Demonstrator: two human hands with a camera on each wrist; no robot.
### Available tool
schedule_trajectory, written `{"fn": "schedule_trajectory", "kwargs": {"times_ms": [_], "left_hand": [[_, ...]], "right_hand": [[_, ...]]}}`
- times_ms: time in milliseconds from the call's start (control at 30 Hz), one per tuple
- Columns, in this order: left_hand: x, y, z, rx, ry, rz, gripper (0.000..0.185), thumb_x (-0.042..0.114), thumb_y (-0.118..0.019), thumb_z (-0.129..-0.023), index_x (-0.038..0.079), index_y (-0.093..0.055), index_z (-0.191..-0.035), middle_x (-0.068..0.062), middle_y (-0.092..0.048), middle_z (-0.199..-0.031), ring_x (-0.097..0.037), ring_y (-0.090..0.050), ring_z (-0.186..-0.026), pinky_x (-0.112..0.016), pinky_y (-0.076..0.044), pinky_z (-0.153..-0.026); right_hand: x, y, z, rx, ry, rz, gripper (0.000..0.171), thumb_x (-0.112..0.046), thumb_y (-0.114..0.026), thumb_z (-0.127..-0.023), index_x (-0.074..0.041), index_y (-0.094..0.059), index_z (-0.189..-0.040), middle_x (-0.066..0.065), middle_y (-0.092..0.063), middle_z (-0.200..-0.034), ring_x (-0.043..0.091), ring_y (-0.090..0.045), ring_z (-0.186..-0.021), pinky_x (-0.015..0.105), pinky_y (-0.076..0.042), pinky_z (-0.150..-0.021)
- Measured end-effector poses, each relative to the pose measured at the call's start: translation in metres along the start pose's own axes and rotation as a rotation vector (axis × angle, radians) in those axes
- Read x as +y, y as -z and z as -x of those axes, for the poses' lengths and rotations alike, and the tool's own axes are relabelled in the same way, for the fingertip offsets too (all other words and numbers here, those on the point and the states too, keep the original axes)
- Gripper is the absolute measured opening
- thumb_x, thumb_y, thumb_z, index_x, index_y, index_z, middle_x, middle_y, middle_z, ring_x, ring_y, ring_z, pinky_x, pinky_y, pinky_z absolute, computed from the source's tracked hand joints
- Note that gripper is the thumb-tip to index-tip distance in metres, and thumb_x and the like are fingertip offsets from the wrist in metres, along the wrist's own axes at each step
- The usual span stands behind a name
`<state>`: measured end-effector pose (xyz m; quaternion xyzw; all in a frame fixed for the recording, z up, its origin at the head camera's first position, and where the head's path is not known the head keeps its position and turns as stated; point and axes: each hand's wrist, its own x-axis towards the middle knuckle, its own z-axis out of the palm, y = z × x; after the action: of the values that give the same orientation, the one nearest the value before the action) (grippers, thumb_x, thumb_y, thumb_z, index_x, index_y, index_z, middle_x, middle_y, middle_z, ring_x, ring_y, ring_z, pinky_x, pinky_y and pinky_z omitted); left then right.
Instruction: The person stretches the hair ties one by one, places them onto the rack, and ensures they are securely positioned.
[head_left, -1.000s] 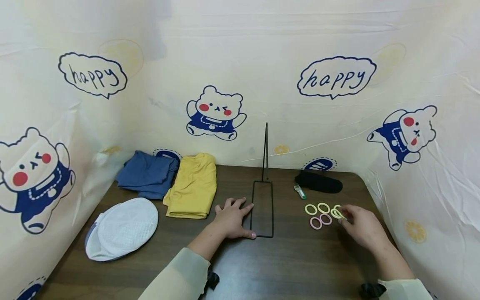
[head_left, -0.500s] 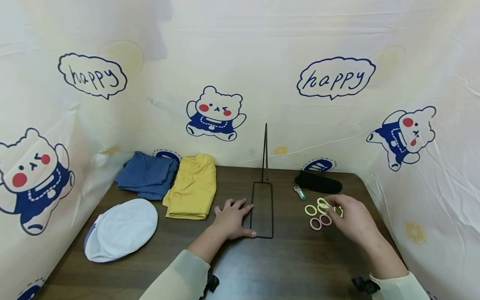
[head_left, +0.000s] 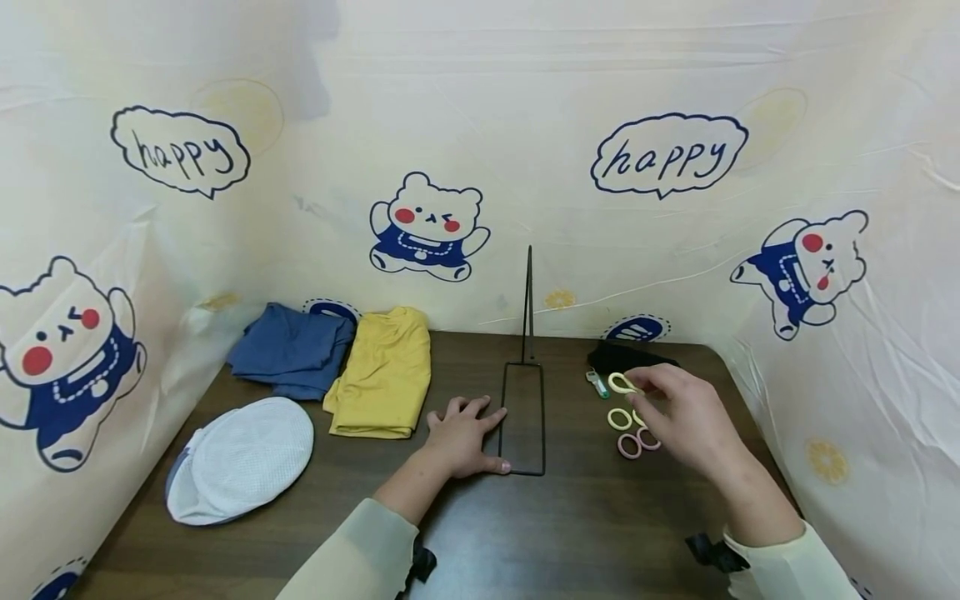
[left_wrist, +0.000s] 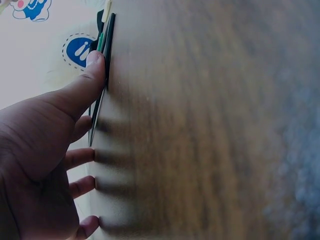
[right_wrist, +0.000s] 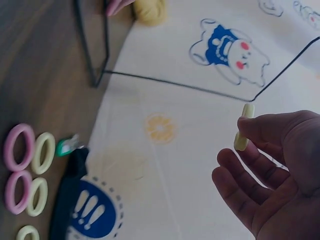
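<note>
1. Head view: the right hand [head_left: 678, 417] is lifted above the table [head_left: 585, 533], pinching a pale yellow hair ring [head_left: 622, 382] between thumb and fingertips. Below it lie more hair rings [head_left: 628, 432], yellow and pink, close together. A small green-and-white clip [head_left: 597, 383] and a black pouch [head_left: 626, 357] sit just behind them. The left hand [head_left: 463, 435] lies flat on the table with fingers spread and straight, its thumb and forefinger touching the base of the black wire stand [head_left: 523, 417], whose thin post rises at the back. To the left lie a yellow cloth [head_left: 382, 375], a blue cloth [head_left: 292, 348] and a white mesh cap [head_left: 242, 458].

2. Left wrist view: the left hand [left_wrist: 55, 155] presses its fingertips on the wood, thumb against the wire stand [left_wrist: 102, 75]; it holds nothing.

3. Right wrist view: the yellow hair ring [right_wrist: 243, 127] is seen edge-on, nipped at the fingertips of the right hand [right_wrist: 275, 170], the other fingers loosely curled. The remaining rings [right_wrist: 25, 170] lie on the table below.

4. Judging from this, the step in hand is carrying one ring from the pile toward the stand. The next move would call for steadying the base and lining the ring's opening up with the post's tip.
</note>
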<state>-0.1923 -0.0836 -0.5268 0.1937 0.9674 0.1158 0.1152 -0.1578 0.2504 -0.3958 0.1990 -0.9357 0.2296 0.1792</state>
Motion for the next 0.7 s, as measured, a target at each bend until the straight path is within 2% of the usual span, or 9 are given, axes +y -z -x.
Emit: {"fn": "schedule_trajectory", "kwargs": {"times_ms": [367,633,700], "left_hand": [[0.0,0.002,0.001,-0.014,-0.001,-0.023,0.097,0.076,-0.072,-0.079,0.036,-0.039,-0.161,-0.003,-0.029,-0.169,-0.04,-0.027,-0.147,-0.072,-0.029,-0.101],[-0.001,0.003,0.0,-0.017,-0.008,-0.019,0.096,0.075,-0.073,-0.08,0.036,-0.039,-0.161,-0.003,-0.029,-0.169,-0.041,-0.026,-0.147,-0.07,-0.029,-0.1],[-0.001,0.003,0.0,-0.018,-0.009,-0.018,0.096,0.075,-0.073,-0.08,0.036,-0.039,-0.161,-0.003,-0.028,-0.169,-0.041,-0.026,-0.147,-0.071,-0.029,-0.1]], "right_hand": [[-0.034,0.008,-0.018,0.072,0.152,-0.082,0.029,-0.003,-0.085,-0.084,-0.013,-0.077,-0.11,-0.005,-0.072,-0.102,0.011,-0.07,-0.088,0.037,-0.059,-0.076],[-0.057,0.017,-0.031,0.141,0.282,-0.142,0.032,0.0,-0.086,-0.081,-0.013,-0.077,-0.109,-0.006,-0.073,-0.103,0.01,-0.069,-0.086,0.016,-0.051,-0.081],[-0.064,0.019,-0.034,0.149,0.309,-0.155,0.032,0.0,-0.086,-0.081,-0.013,-0.077,-0.109,-0.006,-0.073,-0.102,0.011,-0.068,-0.085,0.015,-0.05,-0.081]]}}
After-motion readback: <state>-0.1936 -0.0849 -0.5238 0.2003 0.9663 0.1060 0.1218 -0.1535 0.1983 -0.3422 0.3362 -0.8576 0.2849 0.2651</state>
